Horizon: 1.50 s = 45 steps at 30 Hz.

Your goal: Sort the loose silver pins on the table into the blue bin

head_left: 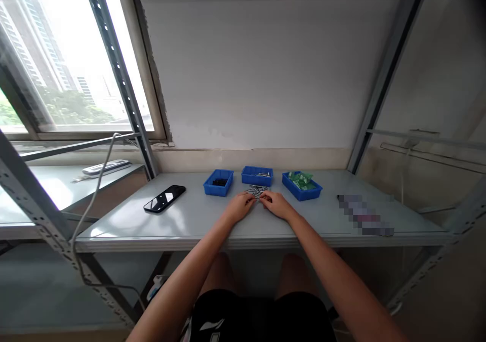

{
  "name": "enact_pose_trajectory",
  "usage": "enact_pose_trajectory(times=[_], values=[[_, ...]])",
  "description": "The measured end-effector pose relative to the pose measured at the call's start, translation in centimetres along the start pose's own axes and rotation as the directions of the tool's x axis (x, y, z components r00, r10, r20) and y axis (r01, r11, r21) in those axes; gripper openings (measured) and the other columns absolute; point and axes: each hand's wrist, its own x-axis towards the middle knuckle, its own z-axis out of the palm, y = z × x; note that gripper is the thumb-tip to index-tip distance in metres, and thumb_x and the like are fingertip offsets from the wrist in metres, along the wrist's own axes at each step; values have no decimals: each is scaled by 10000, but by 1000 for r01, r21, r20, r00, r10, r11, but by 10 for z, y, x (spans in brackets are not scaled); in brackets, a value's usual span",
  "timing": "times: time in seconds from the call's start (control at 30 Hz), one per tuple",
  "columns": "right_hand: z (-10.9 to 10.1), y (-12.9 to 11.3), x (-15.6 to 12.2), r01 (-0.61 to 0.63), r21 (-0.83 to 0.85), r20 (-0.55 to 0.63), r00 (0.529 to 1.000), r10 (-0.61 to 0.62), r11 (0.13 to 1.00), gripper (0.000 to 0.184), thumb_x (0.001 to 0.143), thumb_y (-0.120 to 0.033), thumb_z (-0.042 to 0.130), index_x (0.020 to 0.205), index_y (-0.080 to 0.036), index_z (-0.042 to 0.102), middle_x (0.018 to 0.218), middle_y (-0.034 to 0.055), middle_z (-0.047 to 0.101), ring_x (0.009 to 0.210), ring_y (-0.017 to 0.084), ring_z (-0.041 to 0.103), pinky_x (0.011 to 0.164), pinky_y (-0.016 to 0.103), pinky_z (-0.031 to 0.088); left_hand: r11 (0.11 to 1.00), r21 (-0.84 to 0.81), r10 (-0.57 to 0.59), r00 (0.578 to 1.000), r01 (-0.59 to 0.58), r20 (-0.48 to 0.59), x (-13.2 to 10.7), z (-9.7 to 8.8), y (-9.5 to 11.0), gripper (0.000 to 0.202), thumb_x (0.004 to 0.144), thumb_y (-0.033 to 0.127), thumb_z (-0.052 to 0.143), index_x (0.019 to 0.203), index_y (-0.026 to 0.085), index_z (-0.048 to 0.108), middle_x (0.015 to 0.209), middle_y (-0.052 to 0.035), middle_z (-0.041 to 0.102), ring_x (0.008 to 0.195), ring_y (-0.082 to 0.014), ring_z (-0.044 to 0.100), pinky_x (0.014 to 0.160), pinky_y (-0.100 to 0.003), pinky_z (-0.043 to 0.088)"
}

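Note:
A small heap of thin metal pins lies on the grey table in front of the middle blue tray. My left hand rests left of the heap, fingertips pinched at its edge. My right hand rests right of it, fingers curled in a pinch on the pins. Which piece each hand holds is too small to make out. The left blue tray has dark small parts in it. The right blue tray contains green parts.
A black phone lies on the table's left part. A blurred flat object lies at the right. A power strip sits on the window ledge, its cable hanging by the left rack post. The wall stands behind the trays.

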Motion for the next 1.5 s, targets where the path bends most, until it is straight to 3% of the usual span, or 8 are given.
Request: enact_pose_trajectory(times=[0.4,0.53,0.7,0.97,1.2,1.5], values=[[0,1,2,21,-25,-105,994,-24,999,251,876,-362,422,911,-189,600,639,-1,609,592,146,557,602,249,392,998,-52,-41,998,38,-54,2,5,-9,207,865,270,490,898,194,679,863,-56,626,810,-191,586,783,-294,461],[2,3,2,19,-35,-46,999,-21,999,247,875,-352,432,907,-190,615,622,-1,609,588,149,563,595,250,402,993,-100,-72,987,59,-141,1,-1,-2,244,888,291,454,929,163,659,892,-73,616,793,-179,576,776,-306,467],[2,-3,-1,51,-51,57,997,-48,997,223,877,-323,454,908,-203,639,599,-9,599,564,147,555,571,247,382,985,-170,-35,993,16,-110,-1,-3,5,197,850,300,530,918,188,678,878,-48,644,777,-161,594,732,-272,488],[1,-7,0,56,-54,34,998,-54,997,234,885,-337,445,955,-205,625,615,-9,603,592,148,561,592,247,380,971,-236,-73,992,47,-102,1,-1,5,192,867,270,473,929,178,630,921,-47,674,843,-170,622,694,-257,506],[1,-8,1,51,-40,-30,998,-52,998,247,871,-365,463,991,-194,594,654,-8,611,609,143,566,603,242,395,986,-157,-63,996,52,-65,-1,0,4,127,804,211,515,852,189,631,790,-23,666,733,-169,613,683,-266,479],[-1,-3,1,18,-27,-26,1000,-18,999,255,889,-357,404,854,-202,604,617,-14,598,592,138,550,610,238,386,994,-71,-91,990,84,-104,2,1,0,188,838,304,537,910,186,664,883,-59,655,815,-211,596,771,-318,464]])
